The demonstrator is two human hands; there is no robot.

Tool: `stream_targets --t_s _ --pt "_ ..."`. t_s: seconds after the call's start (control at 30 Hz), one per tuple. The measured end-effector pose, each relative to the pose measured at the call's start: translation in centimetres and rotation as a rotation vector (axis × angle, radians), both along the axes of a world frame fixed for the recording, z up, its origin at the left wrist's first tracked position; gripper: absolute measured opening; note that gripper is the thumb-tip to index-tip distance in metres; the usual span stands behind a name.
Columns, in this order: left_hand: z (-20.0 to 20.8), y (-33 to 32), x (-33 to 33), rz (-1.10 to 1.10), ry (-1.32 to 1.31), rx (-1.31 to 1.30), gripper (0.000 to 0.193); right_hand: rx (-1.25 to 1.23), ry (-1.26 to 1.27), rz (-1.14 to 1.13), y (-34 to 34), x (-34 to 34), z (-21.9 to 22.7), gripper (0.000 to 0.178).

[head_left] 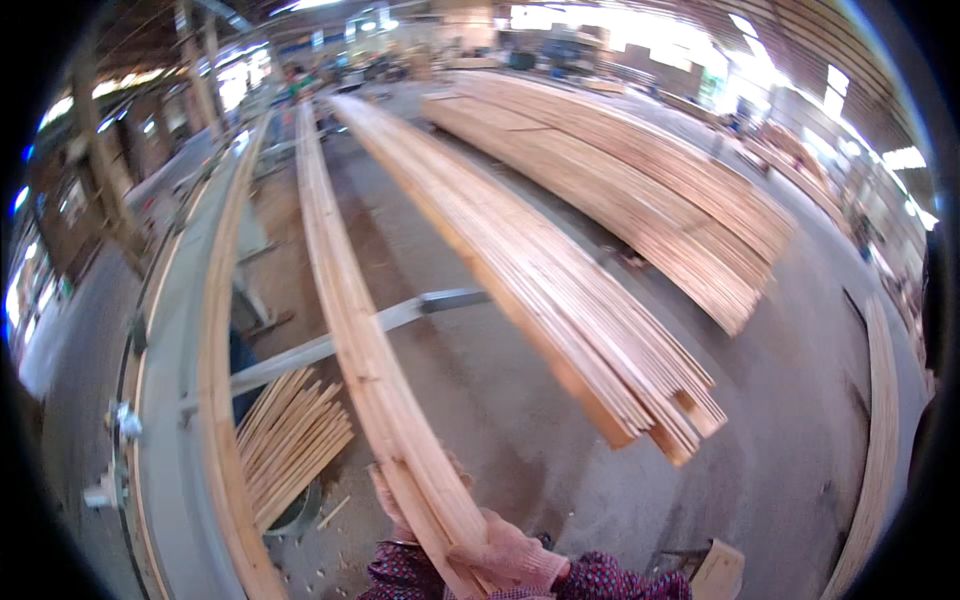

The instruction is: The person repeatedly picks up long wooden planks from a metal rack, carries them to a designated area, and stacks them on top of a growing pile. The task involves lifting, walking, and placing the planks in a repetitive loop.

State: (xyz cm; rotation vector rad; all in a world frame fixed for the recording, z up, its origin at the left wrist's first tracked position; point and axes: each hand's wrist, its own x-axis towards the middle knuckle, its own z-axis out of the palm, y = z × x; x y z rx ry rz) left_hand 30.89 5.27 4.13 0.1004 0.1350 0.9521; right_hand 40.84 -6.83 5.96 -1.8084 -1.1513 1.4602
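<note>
Two long wooden boards (375,375), lying side by side, stretch from my body far ahead into the workshop. Around their near end, my gloved right hand (515,553) grips from the right, with its fingers over the top. My gloved left hand (388,503) clasps the boards from the left side and below; most of its fingers are hidden under the wood. Partway along, the boards pass over a grey metal support bar (400,315). Patterned purple sleeves cover both my forearms.
Left runs a long machine table (180,400) with a single board (220,400) along it. Cut sticks (290,435) fill a bin below the support bar. To the right lie a stack of long boards (540,270) and a larger lumber pile (640,190). Another board bundle (878,440) lies far right.
</note>
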Motion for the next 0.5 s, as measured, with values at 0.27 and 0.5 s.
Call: stream_targets --t_s 0.27,0.5 --pt "9.4 -0.9 13.0 0.009 0.335 0.282 0.080 0.239 0.092 0.099 -0.4 14.4 10.0 0.077" --pt "9.1 2.5 22.2 -0.058 0.426 0.669 0.071 0.298 0.462 0.019 -1.4 27.2 10.7 0.065"
